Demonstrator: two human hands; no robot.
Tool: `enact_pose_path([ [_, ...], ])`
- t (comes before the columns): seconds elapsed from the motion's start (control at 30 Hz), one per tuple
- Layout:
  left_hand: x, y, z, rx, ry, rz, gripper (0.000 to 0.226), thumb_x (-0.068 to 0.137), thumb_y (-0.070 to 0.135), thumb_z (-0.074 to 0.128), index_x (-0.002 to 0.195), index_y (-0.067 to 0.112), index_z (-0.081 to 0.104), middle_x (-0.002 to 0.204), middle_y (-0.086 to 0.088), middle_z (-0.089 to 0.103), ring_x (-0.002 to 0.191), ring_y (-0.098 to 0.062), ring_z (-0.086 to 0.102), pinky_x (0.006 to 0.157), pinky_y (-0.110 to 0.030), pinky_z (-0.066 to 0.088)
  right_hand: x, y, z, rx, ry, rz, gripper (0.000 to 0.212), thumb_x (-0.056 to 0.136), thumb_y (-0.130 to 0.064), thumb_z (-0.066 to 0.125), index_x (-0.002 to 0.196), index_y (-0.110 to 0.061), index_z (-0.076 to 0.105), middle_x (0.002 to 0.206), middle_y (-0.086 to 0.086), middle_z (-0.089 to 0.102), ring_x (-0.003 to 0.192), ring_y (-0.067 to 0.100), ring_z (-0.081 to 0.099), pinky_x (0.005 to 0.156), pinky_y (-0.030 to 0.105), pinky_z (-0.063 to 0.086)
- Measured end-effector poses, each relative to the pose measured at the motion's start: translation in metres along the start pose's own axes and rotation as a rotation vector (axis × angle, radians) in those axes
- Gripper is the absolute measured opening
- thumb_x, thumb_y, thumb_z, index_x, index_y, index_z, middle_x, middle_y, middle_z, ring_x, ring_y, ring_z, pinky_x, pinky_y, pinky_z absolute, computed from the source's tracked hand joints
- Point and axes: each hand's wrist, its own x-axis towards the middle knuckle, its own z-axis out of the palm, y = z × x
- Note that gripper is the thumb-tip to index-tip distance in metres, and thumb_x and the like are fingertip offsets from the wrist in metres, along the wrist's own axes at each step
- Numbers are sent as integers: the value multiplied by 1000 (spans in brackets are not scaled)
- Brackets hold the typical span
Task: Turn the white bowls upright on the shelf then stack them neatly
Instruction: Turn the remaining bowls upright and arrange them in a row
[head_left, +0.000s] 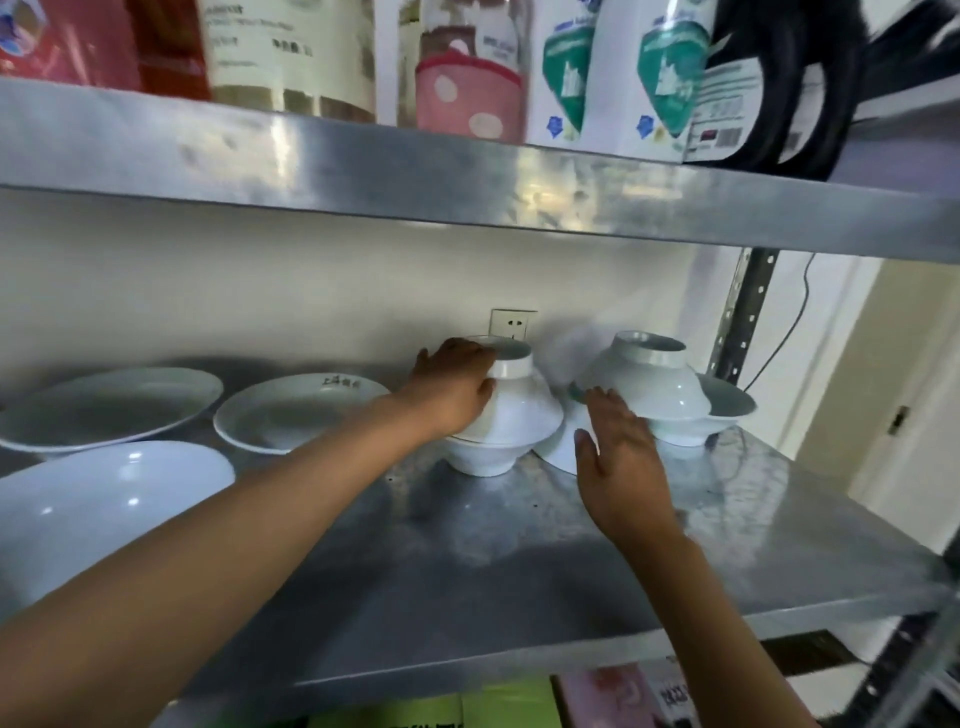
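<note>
Metal shelf (519, 545), middle tier, steel surface. On its left part: three wide shallow white plates (109, 405), upright; the middle one (291, 410) carries dark characters on its far rim, too blurred to read.

White bowls, centre and right: two pairs plus one loose. Left pair: an inverted bowl (519, 400) sits mouth-down on an upright bowl (478, 457). Right pair: inverted bowl (644, 379) over an upright bowl (722, 410). A fifth bowl (558, 447) leans tilted between the pairs.

Left hand (457, 384) grips the left inverted bowl, fingers curled over its foot ring. Right hand (618, 447): fingers straight, holding nothing, just before the tilted bowl; contact cannot be told.

One wall socket (513, 325) behind. Packages (566, 78) above: print illegible.
</note>
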Motion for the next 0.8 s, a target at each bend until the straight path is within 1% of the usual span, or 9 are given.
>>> enact_pose_path([
  [0.07, 8, 1, 4, -38, 9, -10, 38, 96, 26, 44, 133, 16, 46, 139, -10, 48, 127, -29, 42, 102, -41, 39, 2, 9, 6, 49, -10, 0, 50, 95, -28, 41, 143, -13, 39, 148, 7, 42, 140, 21, 34, 112, 24, 16],
  [0.17, 12, 6, 6, -117, 70, -43, 36, 96, 20, 47, 131, 14, 51, 133, -10, 52, 122, -28, 46, 99, -33, 36, 5, 17, 18, 133, -20, 1, 48, 97, -23, 44, 144, -13, 38, 150, 5, 40, 141, 19, 31, 112, 21, 14],
  [0.27, 14, 7, 3, -145, 91, -80, 29, 96, 20, 50, 123, 13, 57, 124, -9, 56, 117, -27, 50, 93, -30, 36, 5, 22, 25, 222, 16, 27, 47, 98, -27, 41, 143, -14, 40, 150, 5, 40, 141, 17, 32, 114, 23, 17],
  [0.37, 13, 3, -1, -168, 110, -100, 25, 93, 22, 56, 116, 15, 63, 119, -8, 61, 112, -28, 54, 85, -28, 37, 7, 27, 28, 284, 82, 58, 44, 98, -21, 45, 142, -13, 41, 148, 6, 42, 139, 19, 35, 113, 24, 19],
  [0.43, 10, 3, -2, -167, 129, -104, 25, 92, 22, 58, 114, 14, 65, 116, -10, 62, 110, -29, 56, 86, -29, 38, 8, 29, 27, 286, 100, 61, 43, 98, -20, 45, 141, -12, 43, 146, 8, 44, 138, 21, 37, 112, 25, 20],
  [0.6, -4, 11, -11, -161, 199, -73, 27, 91, 23, 60, 116, 16, 68, 115, -10, 65, 109, -29, 57, 87, -28, 38, 5, 26, 29, 254, 17, 6, 48, 97, -27, 37, 142, -10, 42, 147, 8, 44, 137, 21, 38, 113, 25, 22],
  [0.67, -9, 16, -17, -194, 250, -59, 26, 90, 21, 62, 114, 14, 69, 113, -10, 66, 108, -28, 58, 89, -28, 40, 6, 26, 30, 268, 10, -11, 46, 98, -23, 39, 142, -9, 42, 146, 8, 45, 136, 22, 40, 114, 26, 23],
  [0.73, -20, 22, -25, -214, 304, -46, 25, 88, 19, 64, 112, 12, 70, 111, -11, 68, 107, -29, 59, 89, -29, 42, 3, 22, 26, 271, 8, -34, 45, 99, -20, 41, 142, -10, 41, 146, 7, 46, 135, 22, 41, 115, 31, 27],
  [0.8, -32, 26, -34, -233, 345, -35, 25, 88, 18, 64, 111, 11, 70, 111, -11, 68, 107, -30, 59, 90, -30, 42, -3, 17, 19, 297, 3, -38, 44, 100, -24, 38, 142, -14, 40, 146, 4, 46, 135, 19, 40, 115, 35, 30],
])
